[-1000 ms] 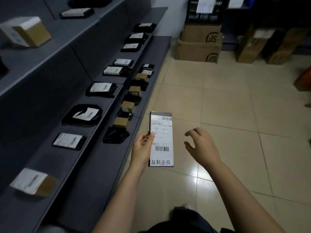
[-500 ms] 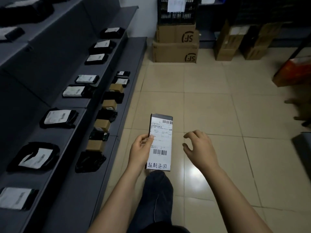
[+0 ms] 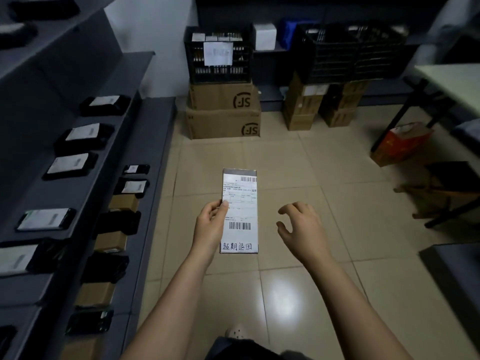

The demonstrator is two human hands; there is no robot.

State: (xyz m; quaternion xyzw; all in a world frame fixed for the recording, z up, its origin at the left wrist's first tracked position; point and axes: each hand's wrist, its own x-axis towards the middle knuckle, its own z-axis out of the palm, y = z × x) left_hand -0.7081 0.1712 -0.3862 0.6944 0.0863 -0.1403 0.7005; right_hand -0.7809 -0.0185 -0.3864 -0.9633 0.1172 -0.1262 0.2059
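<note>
Above bare floor tiles (image 3: pixel 298 167), left hand (image 3: pixel 210 227) pinching labelled parcel's (image 3: pixel 240 211) left edge, right hand (image 3: pixel 302 229) loosely spread, holding nothing

Bare tiled floor (image 3: pixel 285 165) lies open at centre frame beyond the left hand (image 3: pixel 210 227), which grips the labelled parcel (image 3: pixel 240 211), and the right hand (image 3: pixel 304 229), while grey shelves (image 3: pixel 145 141) wall the left edge, stacked cardboard boxes (image 3: pixel 223 113) block upper centre, and a red box (image 3: pixel 401 142) and table (image 3: pixel 454 84) crowd the right.

Left hand (image 3: pixel 210 227) grips flat grey parcel with white shipping label (image 3: pixel 239 211); right hand (image 3: pixel 302 229), fingers loosely curled, hovers near parcel's right, holding nothing.
</note>
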